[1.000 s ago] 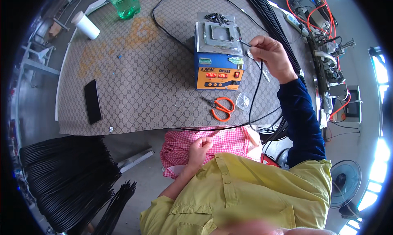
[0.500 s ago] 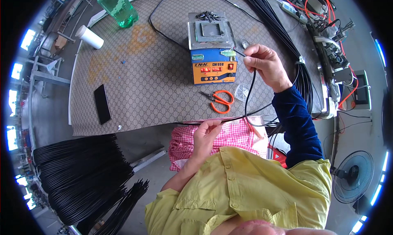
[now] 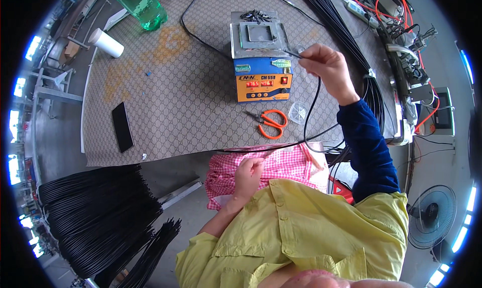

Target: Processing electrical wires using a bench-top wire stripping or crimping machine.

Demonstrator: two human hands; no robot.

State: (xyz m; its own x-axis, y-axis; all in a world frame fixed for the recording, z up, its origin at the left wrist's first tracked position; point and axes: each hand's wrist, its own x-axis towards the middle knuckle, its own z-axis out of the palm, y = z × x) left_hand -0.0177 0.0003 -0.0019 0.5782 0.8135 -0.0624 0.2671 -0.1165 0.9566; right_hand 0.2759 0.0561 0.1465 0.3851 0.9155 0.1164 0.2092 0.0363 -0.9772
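Note:
My right hand (image 3: 329, 72) pinches a black cable (image 3: 316, 105) near its end. The cable's thin tip reaches over the right front edge of the metal top plate (image 3: 242, 53) on a blue and orange solder pot (image 3: 263, 86) with red digits. A square basin (image 3: 260, 33) sits in that plate, with black scraps (image 3: 257, 17) piled behind it. From my right hand the cable loops down to the table's front edge. Below that edge my left hand (image 3: 248, 178) is closed, its fingers curled, apart from the cable. Orange-handled scissors (image 3: 272, 124) lie before the pot, beside a clear round lid (image 3: 297, 113).
A phone (image 3: 123, 127) lies at the table's left; a white cup (image 3: 106, 43) and green bottle (image 3: 143, 7) stand behind it. Long black cables (image 3: 346, 34) stretch along the right side. More cable bundles (image 3: 95, 212) hang at the lower left. A fan (image 3: 433, 217) is at right.
My right hand has moved slightly up, bringing the cable tip over the pot's plate edge. My left hand has let go of the cable and dropped lower, its fingers curling.

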